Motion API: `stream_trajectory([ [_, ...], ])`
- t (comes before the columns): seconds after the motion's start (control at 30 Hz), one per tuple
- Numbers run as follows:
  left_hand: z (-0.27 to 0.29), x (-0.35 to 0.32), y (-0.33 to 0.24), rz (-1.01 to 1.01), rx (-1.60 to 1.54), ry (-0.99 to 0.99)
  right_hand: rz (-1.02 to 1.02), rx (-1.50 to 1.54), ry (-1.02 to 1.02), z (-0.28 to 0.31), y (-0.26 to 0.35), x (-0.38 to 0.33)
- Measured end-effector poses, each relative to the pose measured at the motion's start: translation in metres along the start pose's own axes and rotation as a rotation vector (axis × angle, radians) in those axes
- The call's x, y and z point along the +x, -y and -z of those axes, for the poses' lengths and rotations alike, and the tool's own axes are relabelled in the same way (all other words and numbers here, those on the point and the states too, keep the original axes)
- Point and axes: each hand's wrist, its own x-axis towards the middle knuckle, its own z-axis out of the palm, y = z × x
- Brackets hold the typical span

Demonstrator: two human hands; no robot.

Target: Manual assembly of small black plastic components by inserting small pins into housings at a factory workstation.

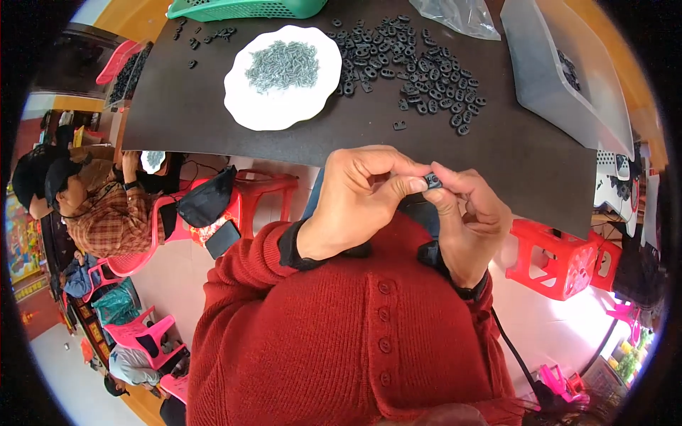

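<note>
Just past the near table edge, my left hand and my right hand meet fingertip to fingertip. Pinched between their thumbs and forefingers is a small black two-hole cord lock. Fingers cover much of it. A white scalloped plate lies beyond my left hand, bearing a heap of small silvery metal springs. Many similar black cord-lock pieces are spread over the table to the right of the plate.
The dark brown table spans the far side. On it stand a green basket, a clear plastic bag and a translucent bin. Red stools stand right. A co-worker in plaid sits left.
</note>
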Motion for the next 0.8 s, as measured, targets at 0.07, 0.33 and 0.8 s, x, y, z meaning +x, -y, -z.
stream_trajectory([
  [0.07, 0.003, 0.008, 0.009, 0.0, -0.12, 0.026, -0.021, 0.009, 0.004, 0.003, 0.005, 0.008],
  [0.33, 0.008, 0.021, 0.008, 0.057, -0.267, 0.085, -0.221, 0.389, 0.116, 0.015, 0.005, 0.023],
  [0.8, 0.016, 0.026, 0.017, 0.106, -0.276, 0.104, -0.071, 0.062, 0.099, 0.012, 0.003, 0.035],
])
